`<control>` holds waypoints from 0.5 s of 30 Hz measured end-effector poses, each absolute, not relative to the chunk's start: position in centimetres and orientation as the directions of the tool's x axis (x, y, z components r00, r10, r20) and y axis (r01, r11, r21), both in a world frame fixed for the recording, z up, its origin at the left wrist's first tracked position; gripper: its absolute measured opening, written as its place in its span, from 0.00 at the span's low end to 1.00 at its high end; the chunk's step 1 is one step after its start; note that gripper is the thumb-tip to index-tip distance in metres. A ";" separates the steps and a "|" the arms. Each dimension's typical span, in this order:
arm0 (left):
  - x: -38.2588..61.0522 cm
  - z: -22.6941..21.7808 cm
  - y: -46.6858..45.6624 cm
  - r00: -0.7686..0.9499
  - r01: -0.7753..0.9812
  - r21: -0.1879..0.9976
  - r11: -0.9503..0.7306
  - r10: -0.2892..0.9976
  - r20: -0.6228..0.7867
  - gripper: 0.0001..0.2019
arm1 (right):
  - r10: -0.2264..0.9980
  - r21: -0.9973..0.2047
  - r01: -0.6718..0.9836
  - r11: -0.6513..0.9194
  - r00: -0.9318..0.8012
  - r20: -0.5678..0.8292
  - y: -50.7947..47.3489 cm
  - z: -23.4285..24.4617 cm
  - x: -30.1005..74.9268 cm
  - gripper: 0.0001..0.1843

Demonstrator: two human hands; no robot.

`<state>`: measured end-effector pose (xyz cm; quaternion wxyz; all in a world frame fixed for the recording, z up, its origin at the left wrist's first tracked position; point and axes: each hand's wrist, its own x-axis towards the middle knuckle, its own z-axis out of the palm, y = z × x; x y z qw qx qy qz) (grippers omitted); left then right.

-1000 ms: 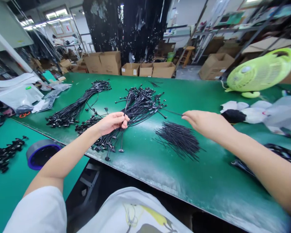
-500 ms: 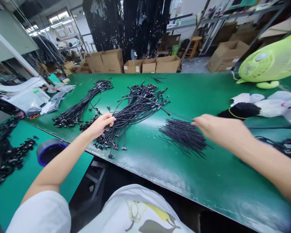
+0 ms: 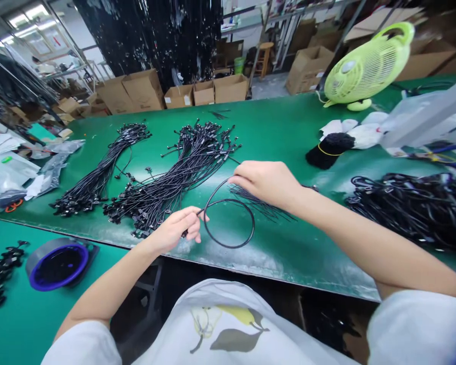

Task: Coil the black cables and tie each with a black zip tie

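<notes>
A thin black cable [image 3: 230,247] runs between my hands, curled into a round loop above the table's front part. My left hand [image 3: 182,225] pinches one stretch of it at the loop's left side. My right hand [image 3: 266,183] is closed on the cable at the loop's top. Beneath the right hand lies a bunch of thin black ties [image 3: 269,207], partly hidden by it. Left of my hands, a large bundle of black cables with connectors [image 3: 182,170] is spread on the green table. A second cable bundle [image 3: 102,172] lies farther left.
A green fan [image 3: 367,68] stands at the back right. Near it sits a black bundle with a yellow band [image 3: 329,150]. Coiled black cables [image 3: 414,208] lie at the right. A tape roll [image 3: 59,266] rests on the lower left surface. Cardboard boxes [image 3: 140,91] stand behind the table.
My hands have come closer together, the right one moving left over the ties. The cable between them now forms a loop. The view has shifted to the right.
</notes>
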<state>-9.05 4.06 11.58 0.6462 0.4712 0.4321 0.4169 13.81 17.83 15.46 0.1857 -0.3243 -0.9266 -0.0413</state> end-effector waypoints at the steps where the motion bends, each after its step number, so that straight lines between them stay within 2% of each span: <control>1: -9.2 11.7 4.0 0.297 -0.163 0.951 0.262 0.932 -0.205 0.15 | 0.601 -0.055 0.635 0.771 -0.696 0.394 18.2 15.2 14.4 0.20; 3: -9.4 11.7 4.2 0.283 -0.207 0.924 0.321 0.924 -0.257 0.15 | 0.592 -0.091 0.617 0.782 -0.688 0.420 18.3 14.7 15.1 0.20; 6: -8.9 11.1 4.8 0.172 -0.195 0.938 0.288 0.951 -0.256 0.17 | 0.544 -0.115 0.555 0.824 -0.718 0.435 17.3 14.1 15.1 0.22; 11: -7.4 10.0 5.6 0.085 0.013 0.997 0.072 0.994 -0.073 0.13 | 0.538 -0.126 0.549 0.826 -0.705 0.462 16.0 13.9 13.3 0.22; 13: -7.0 9.8 5.5 0.117 -0.039 0.998 0.057 0.992 -0.052 0.13 | 0.556 -0.166 0.548 0.820 -0.692 0.460 16.3 14.2 12.8 0.20; 15: -6.8 10.0 5.2 0.190 -0.188 0.973 0.136 0.977 -0.100 0.15 | 0.584 -0.199 0.562 0.803 -0.673 0.454 17.0 14.5 12.7 0.18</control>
